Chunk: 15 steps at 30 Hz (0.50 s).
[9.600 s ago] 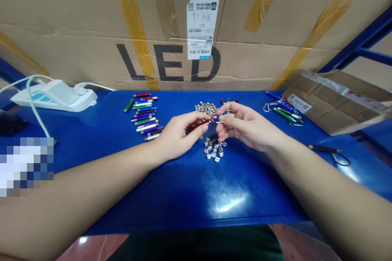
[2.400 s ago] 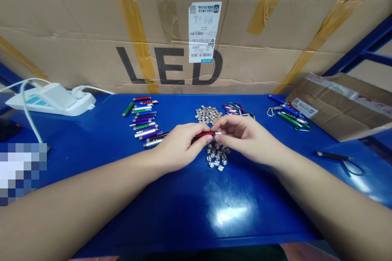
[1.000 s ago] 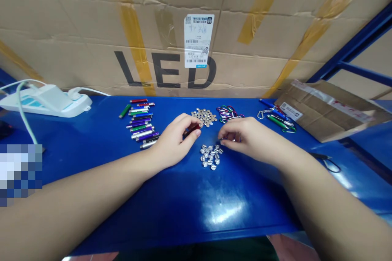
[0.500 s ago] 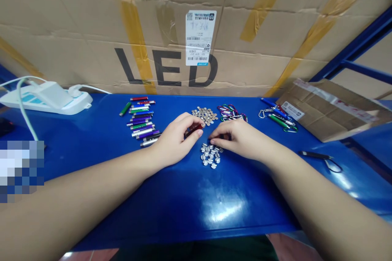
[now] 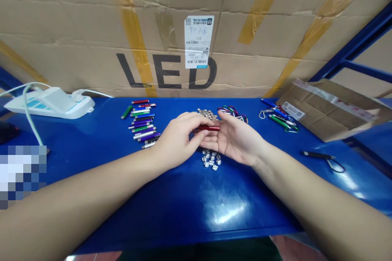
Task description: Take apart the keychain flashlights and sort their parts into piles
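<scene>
A small red flashlight tube (image 5: 208, 128) is pinched between the thumb and fingers of my left hand (image 5: 180, 138). My right hand (image 5: 234, 136) is turned palm up with its fingers extended under the tube, whose right end points at the palm. Silver slotted caps (image 5: 211, 160) lie in a cluster just below the hands. Behind them is a heap of button cells (image 5: 208, 113), partly covered by my hands. Coloured carabiners (image 5: 228, 110) sit beyond my right hand. Several tubes in assorted colours (image 5: 143, 122) form a column left of my left hand.
On the blue table (image 5: 171, 212), a white power strip (image 5: 50, 104) with cables is at the left. Flashlights with carabiners (image 5: 278, 116) lie near an open cardboard box (image 5: 330, 108) on the right. A black flashlight (image 5: 318, 155) lies nearer. A large carton (image 5: 92, 28) stands behind.
My right hand has left the silver caps and turned palm up, fingers opening under the red tube. My left hand has brought the tube slightly right, to the right palm.
</scene>
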{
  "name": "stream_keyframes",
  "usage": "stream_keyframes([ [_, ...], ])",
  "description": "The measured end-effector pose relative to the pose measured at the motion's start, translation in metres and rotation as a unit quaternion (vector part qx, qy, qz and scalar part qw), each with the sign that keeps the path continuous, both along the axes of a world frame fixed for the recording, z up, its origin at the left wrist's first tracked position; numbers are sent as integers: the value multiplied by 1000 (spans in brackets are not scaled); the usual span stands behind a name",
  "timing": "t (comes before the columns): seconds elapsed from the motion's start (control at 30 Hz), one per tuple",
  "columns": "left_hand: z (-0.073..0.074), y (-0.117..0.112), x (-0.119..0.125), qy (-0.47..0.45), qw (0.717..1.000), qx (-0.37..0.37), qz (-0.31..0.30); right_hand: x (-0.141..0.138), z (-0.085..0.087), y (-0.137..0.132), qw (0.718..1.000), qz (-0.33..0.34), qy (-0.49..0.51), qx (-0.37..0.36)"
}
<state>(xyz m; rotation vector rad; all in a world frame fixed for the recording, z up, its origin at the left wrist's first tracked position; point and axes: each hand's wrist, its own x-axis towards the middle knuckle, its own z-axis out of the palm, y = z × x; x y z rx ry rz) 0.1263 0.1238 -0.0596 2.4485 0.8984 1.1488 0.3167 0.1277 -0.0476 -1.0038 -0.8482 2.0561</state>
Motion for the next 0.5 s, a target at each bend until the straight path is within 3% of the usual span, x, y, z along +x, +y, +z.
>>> stream_keyframes([
  [0.17,5,2,0,82,989,119,-31,-9,-2,0,999,-8,39,-15],
  [0.33,9,2,-2,114,983,142,-41,-9,-4,1,998,-25,55,-10],
  [0.5,13,6,-7,43,989,141,-14,-6,-1,3,999,-25,24,9],
])
